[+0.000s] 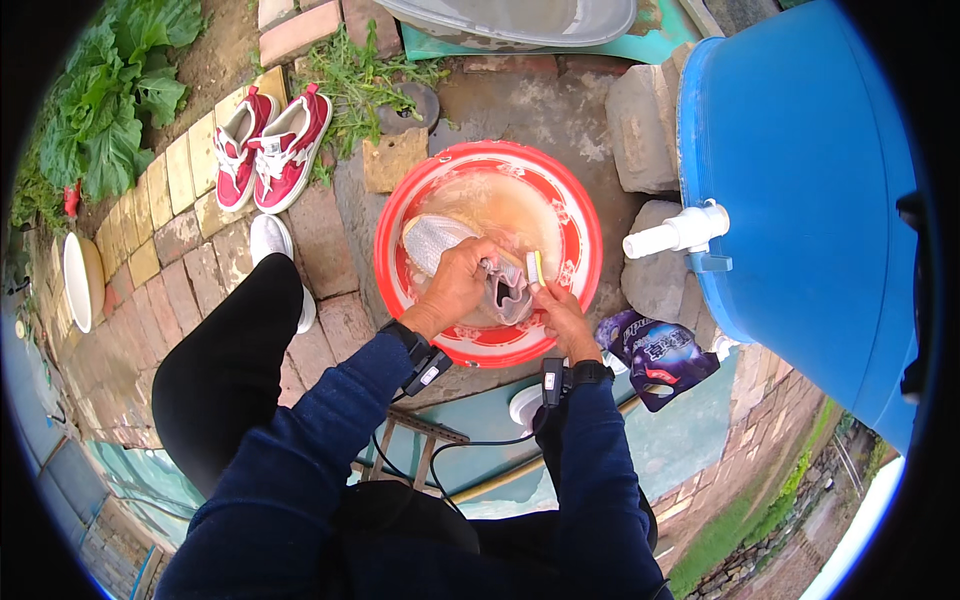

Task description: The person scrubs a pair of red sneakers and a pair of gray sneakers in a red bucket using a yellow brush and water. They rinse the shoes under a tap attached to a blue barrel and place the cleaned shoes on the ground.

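Over a red and white basin (398,215) of cloudy, brownish water, my left hand (455,285) grips a light grey shoe (432,243). The shoe's toe points to the far left and its opening faces my right hand. My right hand (566,318) is closed around a small scrub brush (535,268) with pale bristles and a yellow edge. The brush is beside the shoe's opening; I cannot tell whether its bristles touch the fabric. My left fingers are partly hidden behind the shoe.
A blue barrel (800,190) with a white spout (675,234) stands at right, beside stones (640,130). A dark purple detergent bag (665,355) lies below it. Red sneakers (290,150) rest on bricks at left. A grey tub (520,20) is at the back.
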A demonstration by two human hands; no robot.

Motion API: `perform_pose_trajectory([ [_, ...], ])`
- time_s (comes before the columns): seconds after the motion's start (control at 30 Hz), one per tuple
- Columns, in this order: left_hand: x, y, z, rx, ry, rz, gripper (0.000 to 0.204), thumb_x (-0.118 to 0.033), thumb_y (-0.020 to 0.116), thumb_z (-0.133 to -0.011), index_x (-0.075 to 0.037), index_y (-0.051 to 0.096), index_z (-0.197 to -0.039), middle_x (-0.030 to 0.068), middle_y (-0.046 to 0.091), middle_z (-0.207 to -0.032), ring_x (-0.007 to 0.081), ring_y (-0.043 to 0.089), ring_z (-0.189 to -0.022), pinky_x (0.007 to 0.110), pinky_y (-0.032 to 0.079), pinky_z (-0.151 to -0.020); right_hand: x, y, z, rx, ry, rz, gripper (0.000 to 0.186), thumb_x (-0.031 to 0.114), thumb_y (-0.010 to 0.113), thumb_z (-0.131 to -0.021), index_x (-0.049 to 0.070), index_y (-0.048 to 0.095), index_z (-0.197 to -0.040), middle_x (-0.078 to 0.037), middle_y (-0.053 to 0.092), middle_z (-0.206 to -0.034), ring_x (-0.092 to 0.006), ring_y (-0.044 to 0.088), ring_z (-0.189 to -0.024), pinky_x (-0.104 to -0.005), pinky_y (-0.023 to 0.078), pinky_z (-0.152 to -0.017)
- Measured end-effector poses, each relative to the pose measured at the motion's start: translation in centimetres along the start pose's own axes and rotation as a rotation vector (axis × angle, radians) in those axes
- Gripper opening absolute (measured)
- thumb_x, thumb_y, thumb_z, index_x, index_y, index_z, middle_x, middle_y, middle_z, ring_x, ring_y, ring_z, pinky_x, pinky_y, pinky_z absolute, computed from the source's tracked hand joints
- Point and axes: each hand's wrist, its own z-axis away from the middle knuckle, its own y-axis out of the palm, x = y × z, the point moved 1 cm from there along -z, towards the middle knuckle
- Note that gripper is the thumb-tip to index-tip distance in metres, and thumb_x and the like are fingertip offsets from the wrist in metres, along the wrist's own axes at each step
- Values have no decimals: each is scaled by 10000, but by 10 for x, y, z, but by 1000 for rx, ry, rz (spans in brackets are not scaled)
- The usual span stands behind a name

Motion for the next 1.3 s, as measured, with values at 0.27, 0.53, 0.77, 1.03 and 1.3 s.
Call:
perform_pose_trajectory([
  [0.27, 20, 4, 15, -308, -80, -170, 358, 132, 539, -793, -45, 559, -1104, 157, 624, -1041, 321, 614, -1067, 379, 471, -931, -41, 18, 24, -156, -190, 290, 663, 261, 717, -885, 11, 454, -1440, -188, 635, -1254, -271, 629, -1088, -357, 493, -909],
  [0.53, 84, 33, 58, -226, -981, 700, 441, -387, 542, -994, -2, 554, -1207, 112, 638, -1061, 263, 610, -922, 360, 484, -821, -66, 54, 21, -274, -447, 527, 560, 114, 589, -927, 17, 448, -1460, -218, 584, -1359, -288, 555, -1271, -345, 417, -1061],
  [0.77, 87, 6, 58, -68, -1140, 686, 391, -488, 557, -977, -141, 598, -1152, 1, 614, -864, 136, 584, -858, 352, 472, -673, -62, 66, 50, 7, -244, -13, 547, 50, 464, -994, 156, 377, -1524, -56, 661, -1064, -64, 492, -616, -229, 399, -498],
  [1.03, 42, -4, 42, 23, -1010, 1045, 511, -295, 722, -889, -222, 472, -1328, 86, 583, -1246, 313, 599, -1126, 588, 501, -876, -43, 63, 93, 33, -194, 260, 554, 56, 482, -961, 168, 439, -1501, -25, 688, -964, -66, 475, -594, -222, 399, -521],
  [1.3, -14, -17, 13, 193, -604, -546, 1000, -350, 794, -719, -209, 257, -1551, 226, 268, -1529, 376, 233, -1445, 605, 348, -1078, -17, -3, 196, -44, -381, 409, 525, 77, 517, -962, 166, 482, -1479, -38, 703, -977, -97, 602, -924, -219, 452, -907],
])
